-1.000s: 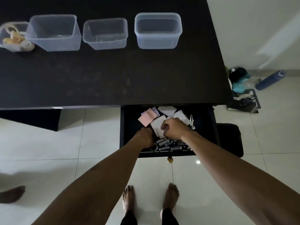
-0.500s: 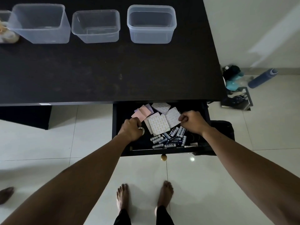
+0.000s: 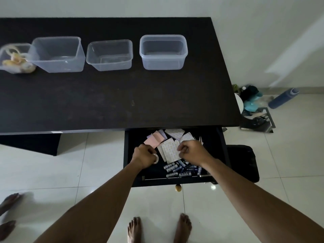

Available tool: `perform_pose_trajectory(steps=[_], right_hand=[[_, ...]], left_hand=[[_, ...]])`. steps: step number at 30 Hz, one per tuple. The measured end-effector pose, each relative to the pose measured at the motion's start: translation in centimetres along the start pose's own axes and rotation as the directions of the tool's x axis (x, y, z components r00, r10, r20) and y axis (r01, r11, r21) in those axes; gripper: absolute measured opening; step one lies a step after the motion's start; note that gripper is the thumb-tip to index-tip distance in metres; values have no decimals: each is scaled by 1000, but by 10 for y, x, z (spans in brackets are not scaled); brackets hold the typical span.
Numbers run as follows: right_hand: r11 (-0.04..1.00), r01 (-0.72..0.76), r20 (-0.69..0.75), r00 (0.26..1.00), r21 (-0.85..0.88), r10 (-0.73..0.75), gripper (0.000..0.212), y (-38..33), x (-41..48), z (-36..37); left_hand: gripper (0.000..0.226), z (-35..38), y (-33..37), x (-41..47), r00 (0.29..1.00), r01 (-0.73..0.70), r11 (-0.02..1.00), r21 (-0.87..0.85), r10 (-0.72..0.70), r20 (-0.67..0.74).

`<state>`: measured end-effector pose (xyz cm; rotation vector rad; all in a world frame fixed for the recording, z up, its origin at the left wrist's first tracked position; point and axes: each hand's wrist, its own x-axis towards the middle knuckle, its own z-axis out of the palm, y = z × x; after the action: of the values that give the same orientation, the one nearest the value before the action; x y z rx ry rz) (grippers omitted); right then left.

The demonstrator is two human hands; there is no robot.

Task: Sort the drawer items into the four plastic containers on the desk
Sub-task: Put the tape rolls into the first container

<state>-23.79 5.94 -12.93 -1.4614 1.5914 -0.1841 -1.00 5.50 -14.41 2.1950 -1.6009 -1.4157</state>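
Dark desk [image 3: 114, 102], open drawer [image 3: 220, 151]: right hand [image 3: 191, 151] back over sheets [image 3: 169, 151], fisted; left hand [image 3: 143, 156] clutching tape roll [image 3: 155, 157]; sorting barely begun

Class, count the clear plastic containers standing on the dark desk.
4, in one row: one at the far left, cut off by the frame, then a tall one, a shallow one and the rightmost.

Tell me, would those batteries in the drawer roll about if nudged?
Probably. The batteries are smooth cylinders lying loose on their sides at the front of the drawer, so a push would likely send them rolling. They are heaped together, so lifting one may shift its neighbours. They probably feel heavy for their size.
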Motion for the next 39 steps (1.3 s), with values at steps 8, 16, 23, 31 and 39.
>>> perform_pose_trajectory(steps=[8, 16, 23, 31, 39], right_hand=[[952, 23, 132, 989, 304, -66, 22, -86, -6, 26], [959, 141, 118, 978, 244, -173, 21, -170, 0, 14], [931, 352, 85, 929, 99, -360, 18, -294, 31, 6], [878, 477, -12, 878, -51, -478, 22, -461, 121, 35], [752, 570, -43, 787, -331, -616, 16, -583, 235, 96]], left_hand=[[14, -43, 25, -38, 992, 124, 859, -496, -95, 83], [16, -146, 12, -90, 998, 65, 853, -518, -68, 13], [31, -271, -43, -101, 909, -32, 979, -199, -54, -413], [50, -432, -111, -32, 831, 47, 999, 7, -35, -555], [41, -510, -142, 58, 818, -23, 1000, -11, 13, -575]])
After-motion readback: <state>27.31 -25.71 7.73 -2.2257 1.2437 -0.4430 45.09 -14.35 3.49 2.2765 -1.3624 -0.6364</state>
